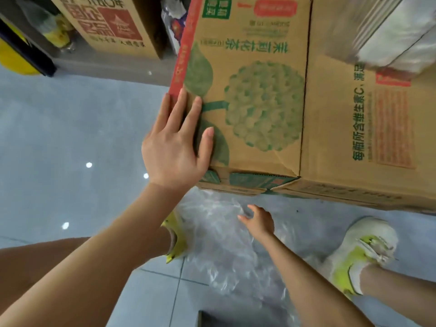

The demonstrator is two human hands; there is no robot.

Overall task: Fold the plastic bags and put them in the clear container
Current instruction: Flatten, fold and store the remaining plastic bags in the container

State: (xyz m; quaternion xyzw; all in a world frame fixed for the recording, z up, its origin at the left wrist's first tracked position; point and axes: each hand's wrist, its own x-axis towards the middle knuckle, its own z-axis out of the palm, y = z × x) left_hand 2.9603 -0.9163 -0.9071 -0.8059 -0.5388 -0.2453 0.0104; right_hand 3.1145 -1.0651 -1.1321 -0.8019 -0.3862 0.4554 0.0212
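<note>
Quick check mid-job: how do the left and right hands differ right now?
The left hand lies flat, fingers straight and spread, on the cardboard box; the right hand has bent fingers. The left hand is raised; the right hand reaches down to the clear plastic bag on the floor. Whether it grips the bag is unclear. Both are bare.
</note>
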